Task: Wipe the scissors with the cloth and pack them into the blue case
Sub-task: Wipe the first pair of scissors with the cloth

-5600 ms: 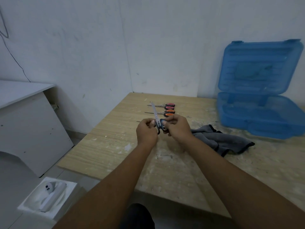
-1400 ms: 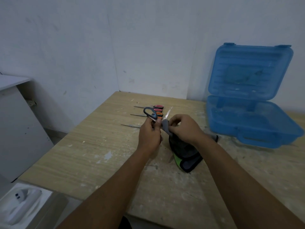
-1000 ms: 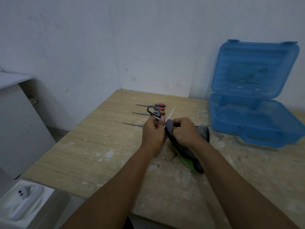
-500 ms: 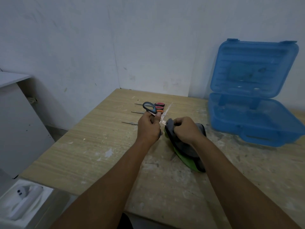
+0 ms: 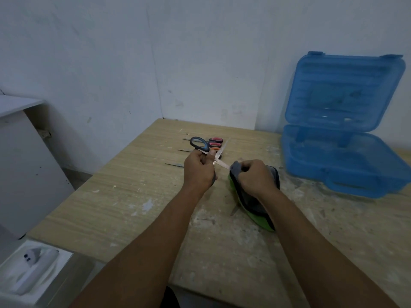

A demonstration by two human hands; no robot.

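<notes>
At the far left, low beside the table, a white box [image 5: 31,270] lies open with a white device inside, and above it stands a white desk [image 5: 20,152]. The wooden table [image 5: 133,196] carries some small tools [image 5: 215,144] with red and orange handles, which lie in a row near the wall. Just in front of them the left hand [image 5: 199,172] holds the scissors [image 5: 206,149] above the table. Its fingers are curled around the lower handle, and the grey upper loop stands free above the hand. The blades are spread apart: one points up toward the wall, the other points right. The right hand [image 5: 255,176] pinches a fold of the cloth [image 5: 251,201] around the tip of this second blade. The rest of the grey and green cloth hangs down under the wrist. At the far right the blue case [image 5: 342,130] stands open on the table, well apart from the scissors, with its lid upright at the wall.
</notes>
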